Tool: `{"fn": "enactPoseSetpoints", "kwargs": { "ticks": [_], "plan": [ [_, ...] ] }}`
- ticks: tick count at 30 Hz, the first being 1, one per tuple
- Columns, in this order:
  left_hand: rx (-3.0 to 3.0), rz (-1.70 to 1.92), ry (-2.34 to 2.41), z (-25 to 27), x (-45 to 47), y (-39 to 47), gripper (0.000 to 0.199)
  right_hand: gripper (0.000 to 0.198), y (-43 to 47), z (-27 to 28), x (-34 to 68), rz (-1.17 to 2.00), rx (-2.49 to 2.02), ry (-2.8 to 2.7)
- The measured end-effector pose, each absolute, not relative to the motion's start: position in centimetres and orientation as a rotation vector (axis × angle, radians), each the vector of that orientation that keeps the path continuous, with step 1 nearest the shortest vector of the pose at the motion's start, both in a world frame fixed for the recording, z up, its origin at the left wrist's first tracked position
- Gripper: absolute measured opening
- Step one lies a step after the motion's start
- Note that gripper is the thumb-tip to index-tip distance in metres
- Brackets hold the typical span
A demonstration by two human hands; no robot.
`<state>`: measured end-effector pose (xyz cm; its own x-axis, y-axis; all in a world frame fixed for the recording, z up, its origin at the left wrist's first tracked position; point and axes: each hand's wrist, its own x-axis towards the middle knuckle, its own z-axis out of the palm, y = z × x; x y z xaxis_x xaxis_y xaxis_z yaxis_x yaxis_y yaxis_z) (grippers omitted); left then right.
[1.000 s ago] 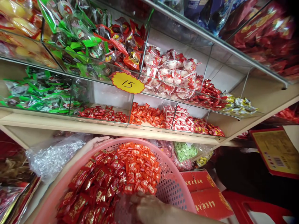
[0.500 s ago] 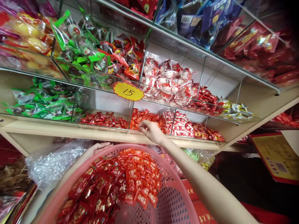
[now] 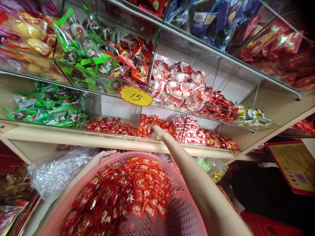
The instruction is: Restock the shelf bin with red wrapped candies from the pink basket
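A pink perforated plastic basket (image 3: 180, 206) is tilted in front of me, held along its left side by my left forearm. My left hand (image 3: 104, 155) lies against the far left rim with its fingers stretched along it. Dark red wrapped candies (image 3: 98, 200) fill the basket's left part, and orange-red wrapped candies (image 3: 147, 186) lie at its right. My right hand (image 3: 155, 132) is at the lower shelf's bin of orange-red candies (image 3: 159, 122). Its fingers are curled down against the candies; what is inside them is hidden.
Clear dividers split the wooden shelf (image 3: 98, 139) into bins. Green-wrapped candies (image 3: 49, 105) are at left, red-and-white candies (image 3: 190, 127) at right. A yellow price tag (image 3: 136, 95) reads 15. Below hangs a clear plastic bag (image 3: 59, 172). An open carton (image 3: 294, 164) stands at right.
My right hand has moved slightly right and further into the bin of orange-red candies, its fingers now lower among them. My left hand and the basket stay nearly in place.
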<state>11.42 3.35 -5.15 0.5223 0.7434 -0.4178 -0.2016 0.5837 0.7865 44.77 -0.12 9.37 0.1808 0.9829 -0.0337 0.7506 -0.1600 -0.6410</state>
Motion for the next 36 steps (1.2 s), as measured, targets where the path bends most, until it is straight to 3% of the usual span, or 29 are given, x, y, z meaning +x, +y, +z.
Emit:
{"fn": "enactPoseSetpoints", "kwargs": {
  "ticks": [9,16,21,25,29,36],
  "plan": [
    [0.783,0.639,0.929,-5.8,11.7,3.8,0.041,0.028,-1.0,10.2,44.3,0.555,-2.009,-1.626],
    [0.756,0.629,0.974,-4.8,12.0,3.5,0.052,0.031,-5.0,14.7,46.1,0.382,-2.100,-1.762],
    [0.755,0.606,1.005,-2.5,12.0,2.4,0.031,0.023,-11.3,16.5,45.6,0.269,-1.913,-1.840],
    [0.755,0.589,0.972,-1.0,11.9,1.6,0.025,0.018,-17.5,13.2,41.1,0.427,-1.685,-2.041],
    [0.731,0.583,0.970,-0.5,11.9,1.3,0.023,0.023,-21.7,6.9,36.3,0.639,-1.741,-2.433],
    [0.719,0.610,0.999,-0.1,12.1,1.0,0.023,0.020,-22.7,0.6,34.1,0.375,-1.717,-2.800]
  ]
}}
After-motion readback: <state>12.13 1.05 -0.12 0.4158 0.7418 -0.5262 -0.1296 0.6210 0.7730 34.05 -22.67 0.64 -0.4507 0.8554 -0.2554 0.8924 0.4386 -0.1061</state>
